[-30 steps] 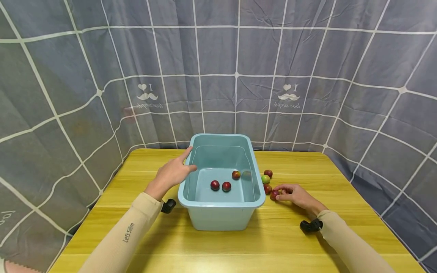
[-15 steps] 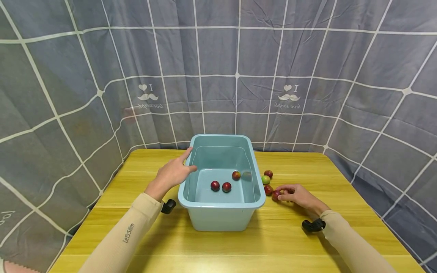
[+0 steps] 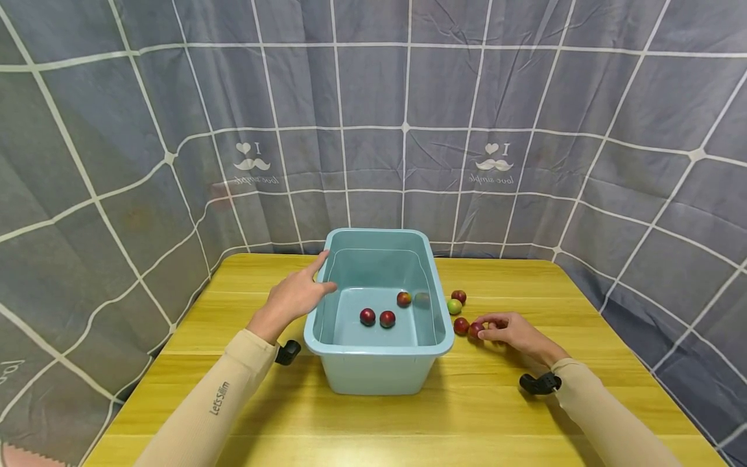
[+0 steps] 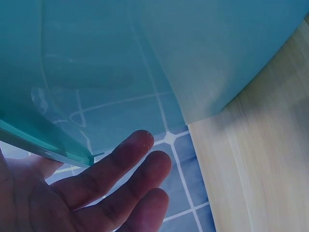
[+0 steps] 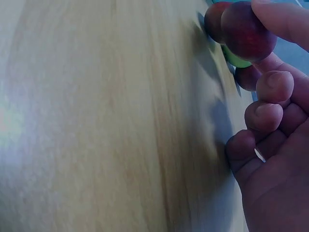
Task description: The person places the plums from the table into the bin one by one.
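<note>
In the head view, my right hand [image 3: 513, 334] pinches a dark red plum [image 3: 476, 331] between thumb and forefinger, low over the table to the right of the tub. The right wrist view shows this held plum [image 5: 248, 31] overlapping another red one behind it. Right beside it lies a red plum [image 3: 461, 325]; farther back are a green fruit [image 3: 454, 307] and one more red plum [image 3: 458, 297]. My left hand [image 3: 294, 298] rests at the left rim of a light blue plastic tub [image 3: 379, 351], thumb over the rim, fingers fairly straight in the left wrist view [image 4: 120, 188].
Inside the tub, three reddish plums [image 3: 387, 318] sit on the bottom. The tub stands mid-table on a yellow wooden table [image 3: 385, 431]. A grey curtain [image 3: 373, 155] with white grid lines hangs behind and along both sides.
My right hand has shifted slightly right with the pinched plum. The neighbouring red plum has also moved a little right, away from the tub's side. My left hand has stayed put.
</note>
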Motion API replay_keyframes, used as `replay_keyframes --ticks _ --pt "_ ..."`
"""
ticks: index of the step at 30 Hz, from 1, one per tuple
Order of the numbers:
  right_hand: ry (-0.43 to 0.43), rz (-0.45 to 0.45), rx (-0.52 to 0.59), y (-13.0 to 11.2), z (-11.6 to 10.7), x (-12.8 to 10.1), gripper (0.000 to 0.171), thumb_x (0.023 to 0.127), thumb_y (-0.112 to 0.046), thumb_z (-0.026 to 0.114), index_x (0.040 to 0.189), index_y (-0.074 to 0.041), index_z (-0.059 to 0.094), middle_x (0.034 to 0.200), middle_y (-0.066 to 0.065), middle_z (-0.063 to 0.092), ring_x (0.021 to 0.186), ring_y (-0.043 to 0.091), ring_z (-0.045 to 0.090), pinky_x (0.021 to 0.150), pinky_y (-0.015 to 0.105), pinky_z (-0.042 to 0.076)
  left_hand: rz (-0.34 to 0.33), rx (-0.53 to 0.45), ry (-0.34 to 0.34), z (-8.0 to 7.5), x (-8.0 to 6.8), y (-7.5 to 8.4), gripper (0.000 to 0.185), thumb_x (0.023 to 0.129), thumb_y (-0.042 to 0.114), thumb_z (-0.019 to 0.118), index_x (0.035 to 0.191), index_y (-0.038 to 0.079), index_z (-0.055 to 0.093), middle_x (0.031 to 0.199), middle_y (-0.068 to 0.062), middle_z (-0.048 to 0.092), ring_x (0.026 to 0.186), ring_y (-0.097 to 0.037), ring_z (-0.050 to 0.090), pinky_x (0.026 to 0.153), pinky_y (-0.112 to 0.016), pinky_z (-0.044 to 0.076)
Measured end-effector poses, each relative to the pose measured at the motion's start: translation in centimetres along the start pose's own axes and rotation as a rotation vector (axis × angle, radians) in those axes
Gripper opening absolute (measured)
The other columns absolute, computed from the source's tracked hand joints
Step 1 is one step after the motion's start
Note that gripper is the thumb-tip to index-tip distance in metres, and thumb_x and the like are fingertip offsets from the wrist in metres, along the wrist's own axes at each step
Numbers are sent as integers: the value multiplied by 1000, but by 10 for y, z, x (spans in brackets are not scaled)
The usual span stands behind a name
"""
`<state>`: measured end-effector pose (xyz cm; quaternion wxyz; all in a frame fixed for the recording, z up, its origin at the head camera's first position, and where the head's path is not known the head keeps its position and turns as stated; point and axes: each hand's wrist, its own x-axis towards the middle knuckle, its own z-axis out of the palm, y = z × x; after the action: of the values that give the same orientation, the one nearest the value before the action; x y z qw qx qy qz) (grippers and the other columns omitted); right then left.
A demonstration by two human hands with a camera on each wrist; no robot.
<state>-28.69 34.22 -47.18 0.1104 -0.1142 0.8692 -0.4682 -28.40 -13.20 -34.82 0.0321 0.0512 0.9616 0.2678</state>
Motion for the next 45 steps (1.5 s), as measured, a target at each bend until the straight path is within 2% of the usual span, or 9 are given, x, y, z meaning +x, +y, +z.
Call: replay_keyframes --ticks 7,17,25,31,38,45 --pt "3 7 2 1 -2 -3 46 91 -28 75 125 0 67 82 6 56 72 15 51 63 24 41 -6 6 -4 1 0 -1 81 94 52 53 162 40 11 157 -14 43 130 -43 54 75 -50 50" --pt "25 43 -20 2 -6 -5 51 90 -32 75 129 -1 65 86 3 58 77 17 53 65 26 44 -7 5 -7 0 1 -1 80 94 52 52 162 40 11 156 -15 44 128 -42 56 76 -50 50" --pt "40 45 7 0 -9 -7 47 90 -33 76 125 -3 68 84 3 58 76 17 54 65 26 45 -3 -9 -14 -2 1 0 80 94 52 52 162 39 11 159 -13 41 134 -45 50 87 -58 49" --pt "46 1 -1 -7 -14 -10 42 92 -28 73 124 -1 67 85 2 57 77 16 54 65 26 45 -10 -6 -19 -2 1 0 80 94 52 52 162 40 11 158 -14 42 134 -45 50 85 -57 49" --pt "54 -45 23 -25 -23 -9 42 93 -27 72 126 -1 66 84 1 55 77 11 51 68 31 46 -12 -1 -17 -2 2 -1 81 94 53 52 162 40 11 157 -14 43 131 -44 53 80 -54 50" --pt "51 -96 14 -46 -34 -5 40 95 -26 71 127 -4 66 85 2 54 78 10 49 69 29 44 -16 0 -20 -2 2 -1 80 94 53 52 162 40 10 158 -13 43 134 -45 50 84 -56 49"
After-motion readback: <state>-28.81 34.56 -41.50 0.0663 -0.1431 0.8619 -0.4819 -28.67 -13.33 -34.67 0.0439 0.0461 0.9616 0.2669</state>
